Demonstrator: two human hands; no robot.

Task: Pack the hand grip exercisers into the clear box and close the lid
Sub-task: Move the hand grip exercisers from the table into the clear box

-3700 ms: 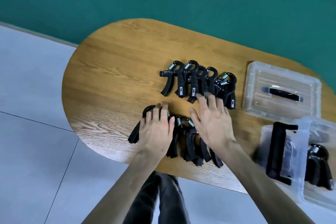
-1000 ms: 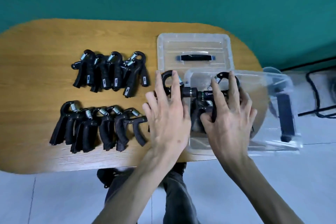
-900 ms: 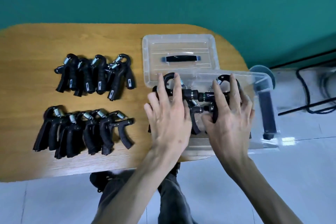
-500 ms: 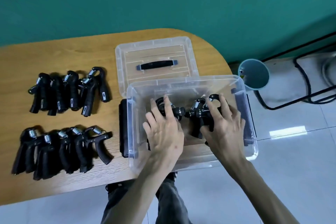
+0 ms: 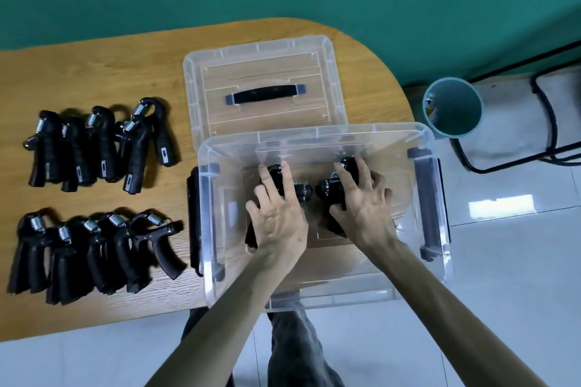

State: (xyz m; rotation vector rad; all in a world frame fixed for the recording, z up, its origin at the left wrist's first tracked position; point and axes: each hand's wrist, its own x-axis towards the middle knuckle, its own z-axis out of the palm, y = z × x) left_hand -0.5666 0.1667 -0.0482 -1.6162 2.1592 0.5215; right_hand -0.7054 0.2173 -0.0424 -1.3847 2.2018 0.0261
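The clear box (image 5: 437, 185) stands at the table's right end, overhanging the front edge, black latches on both sides. Both my hands reach down inside it. My left hand (image 5: 278, 217) holds a black hand grip exerciser (image 5: 300, 190) near the box floor. My right hand (image 5: 361, 198) holds another black exerciser (image 5: 330, 188), the two knobs nearly touching. The clear lid (image 5: 264, 94) with a black handle lies flat behind the box. Two rows of several black exercisers lie on the table to the left: a far row (image 5: 100, 148) and a near row (image 5: 94, 251).
The wooden table (image 5: 94, 72) has a rounded right end. A teal cylindrical bin (image 5: 452, 107) and black metal chair legs (image 5: 509, 163) stand on the tiled floor to the right. A green wall runs behind. My legs show below the table edge.
Both hands carried exercisers from the near row rightwards, over the box rim, and lowered them deep inside the box. My view swung right, so the rows shifted left.
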